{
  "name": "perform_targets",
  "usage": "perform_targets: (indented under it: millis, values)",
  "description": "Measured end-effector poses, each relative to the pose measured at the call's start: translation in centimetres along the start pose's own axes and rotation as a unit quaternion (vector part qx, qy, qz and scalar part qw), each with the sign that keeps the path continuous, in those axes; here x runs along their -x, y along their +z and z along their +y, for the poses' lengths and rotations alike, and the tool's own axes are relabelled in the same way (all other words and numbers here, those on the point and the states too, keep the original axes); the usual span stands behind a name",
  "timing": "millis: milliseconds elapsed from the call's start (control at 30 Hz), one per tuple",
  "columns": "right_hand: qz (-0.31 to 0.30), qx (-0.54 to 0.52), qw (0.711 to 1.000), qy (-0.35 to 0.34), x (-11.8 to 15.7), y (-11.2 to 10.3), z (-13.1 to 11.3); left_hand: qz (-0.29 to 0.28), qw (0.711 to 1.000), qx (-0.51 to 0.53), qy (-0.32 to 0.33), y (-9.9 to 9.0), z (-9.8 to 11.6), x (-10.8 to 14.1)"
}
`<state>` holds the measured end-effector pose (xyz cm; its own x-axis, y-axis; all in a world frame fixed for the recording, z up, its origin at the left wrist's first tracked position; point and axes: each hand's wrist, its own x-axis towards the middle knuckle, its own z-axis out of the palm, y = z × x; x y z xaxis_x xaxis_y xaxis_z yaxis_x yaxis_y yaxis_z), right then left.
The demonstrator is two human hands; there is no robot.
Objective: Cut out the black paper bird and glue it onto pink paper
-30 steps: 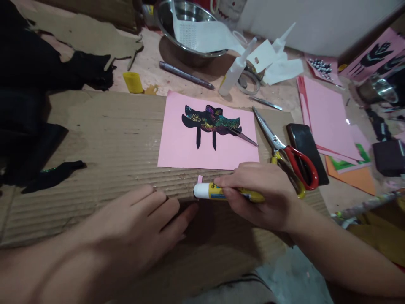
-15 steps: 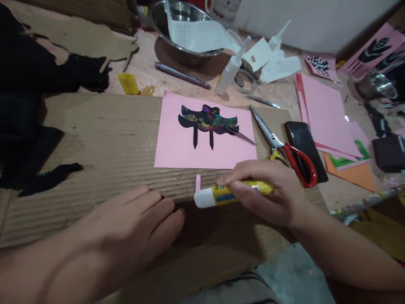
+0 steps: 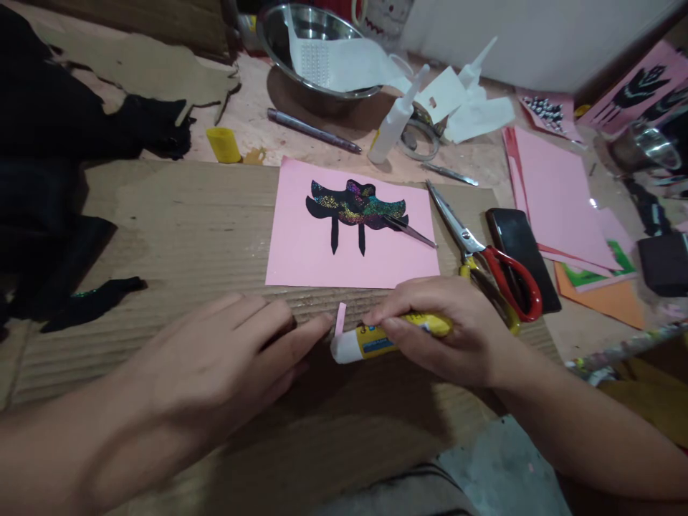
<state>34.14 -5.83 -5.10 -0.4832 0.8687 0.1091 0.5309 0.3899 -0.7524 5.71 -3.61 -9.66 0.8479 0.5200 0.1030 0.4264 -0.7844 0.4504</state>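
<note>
My right hand (image 3: 441, 330) is wrapped round a yellow glue stick (image 3: 376, 342) whose white end points left. Against that end stands a small pink strip (image 3: 341, 319). My left hand (image 3: 247, 351) rests over the cardboard, its index finger stretched out with the tip just left of the strip; nothing shows in its fingers. Behind the hands lies a pink card (image 3: 301, 265) bearing a black and glittery shape (image 3: 352, 204) with two black legs. Tweezers (image 3: 413, 233) lie across the card's right part.
Red-handled scissors (image 3: 484, 251) and a black phone (image 3: 521, 251) lie right of the card. A glue bottle (image 3: 392, 122), a pen (image 3: 314, 132), a yellow cap (image 3: 223, 145) and a metal bowl (image 3: 274, 54) are behind it. Black material (image 3: 48, 143) covers the left side; pink sheets (image 3: 564, 186) lie right.
My left index finger has stretched out rightward toward the pink strip. The glue stick's white end is slightly lower, still beside the strip. The whole view has shifted a little.
</note>
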Motion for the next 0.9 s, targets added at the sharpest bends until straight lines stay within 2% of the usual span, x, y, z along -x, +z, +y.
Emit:
perform_targets:
  millis: [133,400,500,600,667,800,900]
  values:
    - [-0.005,-0.019,0.999,-0.048,0.0,0.3,0.1,-0.005,1.000,0.002,0.027,0.1,0.0,-0.1]
    - [-0.007,-0.037,0.997,-0.065,0.0,0.3,-0.2,-0.021,0.999,-0.006,0.031,0.4,0.0,-0.2]
    - [-0.005,-0.077,0.997,-0.030,0.2,-0.1,-0.4,-0.020,0.999,0.002,0.038,0.3,0.0,-0.3]
    - [0.067,-0.046,0.995,0.057,0.2,-0.3,-0.4,-0.020,0.999,0.006,0.029,0.3,0.1,-0.4]
    - [0.095,0.002,0.991,0.090,0.1,-0.1,-0.2,-0.021,1.000,0.000,0.012,0.4,0.2,-0.6]
    - [0.062,0.047,0.995,0.069,-0.3,0.5,-0.1,-0.042,0.999,-0.016,0.008,0.4,0.2,-0.5]
    - [0.052,0.066,0.995,0.045,-0.2,0.7,0.1,-0.055,0.998,0.018,-0.005,0.6,0.1,0.5]
